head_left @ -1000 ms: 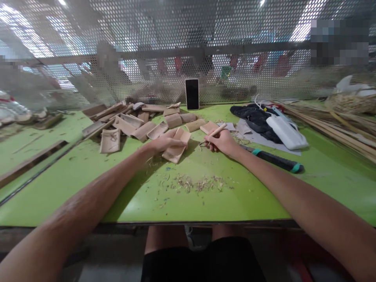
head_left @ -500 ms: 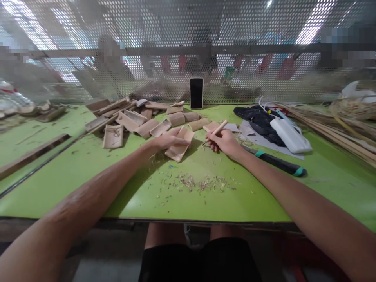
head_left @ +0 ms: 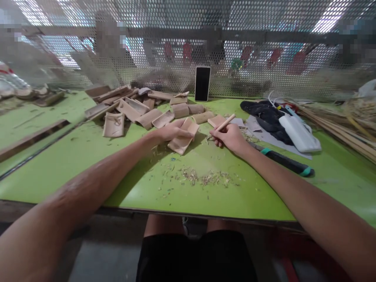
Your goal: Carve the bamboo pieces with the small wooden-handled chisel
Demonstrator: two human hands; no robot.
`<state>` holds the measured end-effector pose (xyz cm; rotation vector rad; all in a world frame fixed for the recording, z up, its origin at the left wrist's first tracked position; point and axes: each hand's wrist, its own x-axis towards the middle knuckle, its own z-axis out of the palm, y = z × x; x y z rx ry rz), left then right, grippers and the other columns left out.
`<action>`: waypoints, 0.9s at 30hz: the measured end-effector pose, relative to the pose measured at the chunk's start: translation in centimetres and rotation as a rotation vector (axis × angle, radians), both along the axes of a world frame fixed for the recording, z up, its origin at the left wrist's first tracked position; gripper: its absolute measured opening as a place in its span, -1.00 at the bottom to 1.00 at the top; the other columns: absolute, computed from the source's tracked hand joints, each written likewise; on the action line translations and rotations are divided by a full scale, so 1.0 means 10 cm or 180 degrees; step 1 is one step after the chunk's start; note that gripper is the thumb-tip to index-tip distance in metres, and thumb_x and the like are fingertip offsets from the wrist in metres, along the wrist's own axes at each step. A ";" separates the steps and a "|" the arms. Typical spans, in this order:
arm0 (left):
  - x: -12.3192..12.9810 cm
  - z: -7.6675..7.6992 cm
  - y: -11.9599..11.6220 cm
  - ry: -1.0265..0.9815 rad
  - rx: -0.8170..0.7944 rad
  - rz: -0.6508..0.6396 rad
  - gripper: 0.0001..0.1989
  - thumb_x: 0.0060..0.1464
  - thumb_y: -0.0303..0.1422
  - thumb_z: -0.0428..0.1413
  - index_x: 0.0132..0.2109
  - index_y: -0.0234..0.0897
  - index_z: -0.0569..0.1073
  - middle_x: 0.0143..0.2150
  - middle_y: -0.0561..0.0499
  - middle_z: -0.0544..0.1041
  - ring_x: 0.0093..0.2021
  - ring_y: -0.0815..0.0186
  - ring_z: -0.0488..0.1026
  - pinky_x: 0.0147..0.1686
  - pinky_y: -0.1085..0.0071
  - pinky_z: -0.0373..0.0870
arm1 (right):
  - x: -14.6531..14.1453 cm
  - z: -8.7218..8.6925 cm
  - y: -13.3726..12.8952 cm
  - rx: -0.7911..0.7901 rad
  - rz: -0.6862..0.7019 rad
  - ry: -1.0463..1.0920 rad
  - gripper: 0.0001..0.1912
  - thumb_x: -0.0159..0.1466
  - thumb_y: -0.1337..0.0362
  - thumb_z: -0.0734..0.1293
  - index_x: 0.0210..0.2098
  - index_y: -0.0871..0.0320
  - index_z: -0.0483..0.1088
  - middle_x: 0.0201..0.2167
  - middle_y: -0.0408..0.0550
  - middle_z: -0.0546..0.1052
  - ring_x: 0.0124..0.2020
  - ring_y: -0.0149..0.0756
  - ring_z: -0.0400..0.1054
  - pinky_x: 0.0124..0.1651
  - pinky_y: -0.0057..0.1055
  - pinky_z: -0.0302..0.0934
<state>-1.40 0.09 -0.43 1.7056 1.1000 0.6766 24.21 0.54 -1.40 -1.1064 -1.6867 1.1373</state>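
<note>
My left hand [head_left: 173, 131] grips a curved, split bamboo piece [head_left: 183, 141] just above the green tabletop [head_left: 123, 184], thumb over its hollow face. To its right, my right hand [head_left: 227, 139] is closed like a pen grip around a carving tool [head_left: 226, 122] with a pale wooden handle. A thin tip shows below the fingers, apart from the bamboo. Behind that hand lies another bamboo piece [head_left: 216, 121]. Shavings [head_left: 205, 178] are scattered on the table in front of both hands.
A pile of split bamboo [head_left: 148, 117] lies at back left. A phone [head_left: 202, 84] stands upright against the perforated metal screen [head_left: 164, 58]. At right are a knife with a black and teal handle [head_left: 289, 162], a white power bank [head_left: 301, 133], dark cloth [head_left: 264, 117] and long strips [head_left: 335, 127].
The camera view has tilted down and turned slightly left, so everything sits a little differently in the picture. Both hands keep their holds, with little visible movement.
</note>
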 end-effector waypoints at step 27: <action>0.04 0.04 -0.03 -0.0220 -0.0101 0.0074 -0.57 -0.09 -0.23 0.36 -0.13 -0.33 0.45 -0.26 -0.13 0.59 -0.36 0.24 0.50 -0.44 0.41 0.37 | -0.11 -0.01 -0.04 0.0253 -0.0169 -0.0299 -0.70 0.26 0.06 0.44 -0.32 0.13 0.34 -0.60 -0.11 0.40 -0.62 -0.38 0.26 -0.63 -0.38 0.17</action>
